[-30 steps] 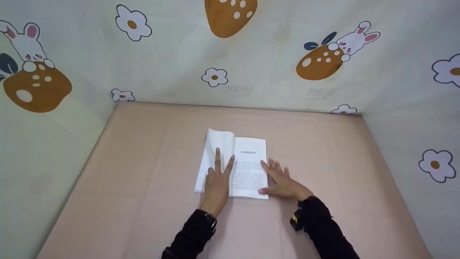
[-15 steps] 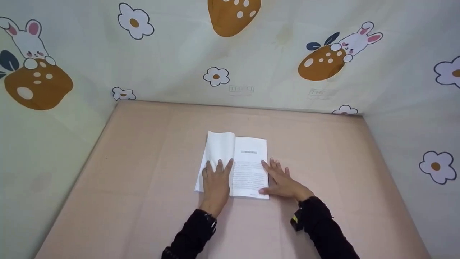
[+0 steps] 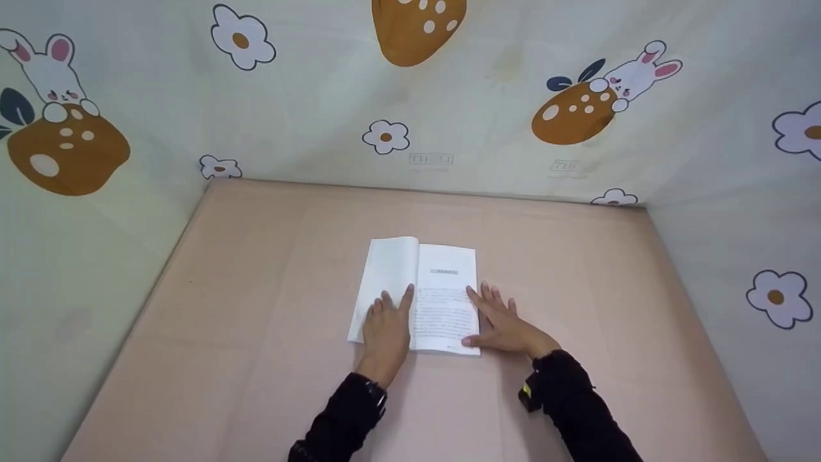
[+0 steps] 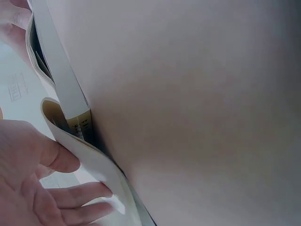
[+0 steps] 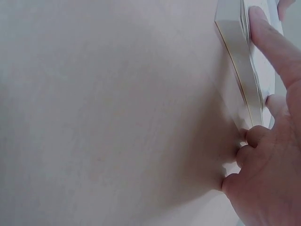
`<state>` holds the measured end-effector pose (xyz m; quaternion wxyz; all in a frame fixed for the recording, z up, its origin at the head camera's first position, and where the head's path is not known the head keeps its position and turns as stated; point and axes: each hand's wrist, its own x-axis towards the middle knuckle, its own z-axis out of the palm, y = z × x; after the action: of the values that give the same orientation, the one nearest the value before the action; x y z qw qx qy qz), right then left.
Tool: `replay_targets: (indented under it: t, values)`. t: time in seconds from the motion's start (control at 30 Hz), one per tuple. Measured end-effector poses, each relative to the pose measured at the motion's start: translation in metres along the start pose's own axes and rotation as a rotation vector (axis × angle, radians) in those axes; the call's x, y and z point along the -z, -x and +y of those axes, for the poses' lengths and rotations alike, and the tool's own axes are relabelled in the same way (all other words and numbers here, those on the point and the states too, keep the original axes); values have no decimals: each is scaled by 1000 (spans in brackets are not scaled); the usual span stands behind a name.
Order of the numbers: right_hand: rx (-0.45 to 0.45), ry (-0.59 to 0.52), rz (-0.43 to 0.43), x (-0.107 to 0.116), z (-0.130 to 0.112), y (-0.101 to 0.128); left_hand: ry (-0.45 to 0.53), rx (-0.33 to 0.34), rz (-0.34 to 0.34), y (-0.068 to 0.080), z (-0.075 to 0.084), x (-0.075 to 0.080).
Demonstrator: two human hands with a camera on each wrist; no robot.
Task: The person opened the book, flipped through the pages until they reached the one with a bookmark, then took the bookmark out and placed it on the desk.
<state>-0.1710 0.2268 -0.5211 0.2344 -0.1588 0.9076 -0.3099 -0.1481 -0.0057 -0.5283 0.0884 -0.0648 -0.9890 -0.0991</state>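
An open book (image 3: 447, 314) lies on the table, a printed page with a grey heading on its right side and a blank-looking page (image 3: 387, 266) on its left. My left hand (image 3: 387, 330) rests on that left page near the fold, its fingers pointing away from me. In the left wrist view the left leaves (image 4: 94, 155) curve up from the brownish spine (image 4: 81, 123) under the fingers. My right hand (image 3: 510, 330) lies at the book's right edge, thumb and index finger touching the page. Its other fingers reach the table beside the thick page block (image 5: 242, 61).
The book lies on a pinkish-beige tabletop (image 3: 256, 289). Pale cloth walls (image 3: 308, 96) with rabbit, strawberry and flower prints rise behind it and at both sides. Dark sleeves (image 3: 346, 417) cover both forearms, with devices strapped at the wrists.
My left fingers have drawn back and closer together on the left page, nearer to me. The raised left leaves have settled flatter. My right hand stays in place.
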Motion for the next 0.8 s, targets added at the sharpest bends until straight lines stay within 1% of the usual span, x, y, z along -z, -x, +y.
replay_targets:
  t: [0.07,0.13,0.23,0.37,0.47,0.63,0.8]
  values:
    - [1,-2,2,0,0,0,18,15,1,0,2,-1]
    - [8,-2,4,0,1,0,16,24,-3,0,3,-2]
    - [11,-2,-7,0,2,0,-50,9,-50,0,5,-2]
    - [20,-7,-30,2,4,0,-121,-28,-138,0,5,-4]
    - [28,-10,-45,3,5,0,-115,-41,-161,1,3,-6]
    - [25,-12,-61,4,4,0,-94,-55,-171,2,1,-7]
    - [19,4,-63,5,3,0,-54,-88,-202,4,0,-6]
